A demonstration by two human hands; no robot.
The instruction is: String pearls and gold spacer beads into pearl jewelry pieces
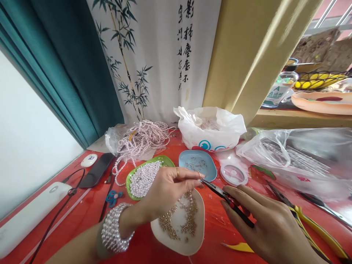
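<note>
My left hand (172,183) is closed in a pinch, thumb against forefinger, on something too small to make out. Wrapped around the handles of a pair of pliers (217,190) is my right hand (261,214). The plier tips meet the left fingertips. Below the hands, a cream dish (198,227) holds small gold beads (169,223), and a short strand of pale beads hangs over it. Partly behind the left hand stands a green dish (167,160) of white pearl beads (144,180). Beyond the fingertips, a blue dish (187,156) contains thin metal pieces.
Pink bead strands (145,137) lie heaped at the back left, beside a white plastic bag (209,134). A clear bag (302,154) covers the back right. Yellow-handled pliers (316,227) lie by my right wrist. A phone (97,170) and a white power strip (35,216) are left.
</note>
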